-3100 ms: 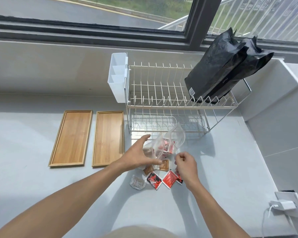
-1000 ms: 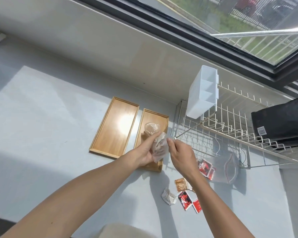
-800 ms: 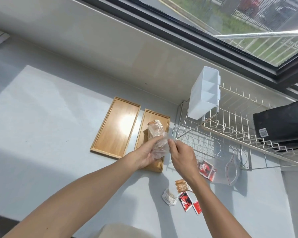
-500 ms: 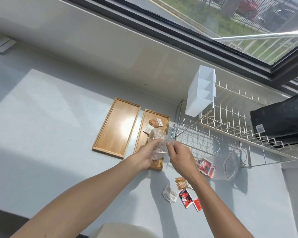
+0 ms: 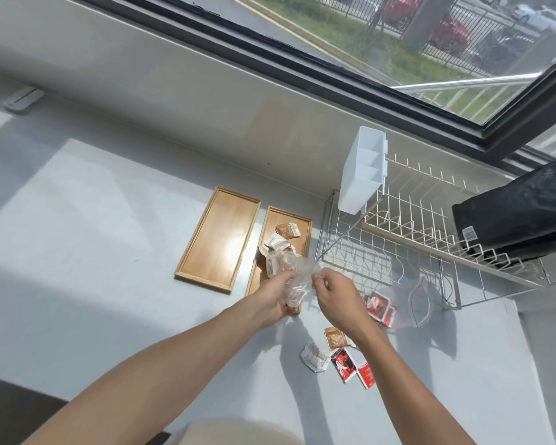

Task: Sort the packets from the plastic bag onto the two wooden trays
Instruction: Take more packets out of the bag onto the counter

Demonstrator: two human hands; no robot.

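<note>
Bag: we hold the clear plastic bag (image 5: 294,277) crumpled over the right tray (image 5: 304,224), long axis tipped toward its far end.
Grip: our left hand (image 5: 275,298) and right hand (image 5: 337,293) both pinch the bag.
Packets: brown packets (image 5: 278,240) lie on the right tray.
Left tray (image 5: 206,232): bare wood.
Surface: red packets (image 5: 377,308) lie beside the dish rack (image 5: 408,239).

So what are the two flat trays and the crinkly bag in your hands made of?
The two trays look like wood, maybe bamboo: honey-brown with grain lines and a smooth sheen where sunlight glares. The bag looks like thin clear plastic: see-through, wrinkled, glinting.
</note>
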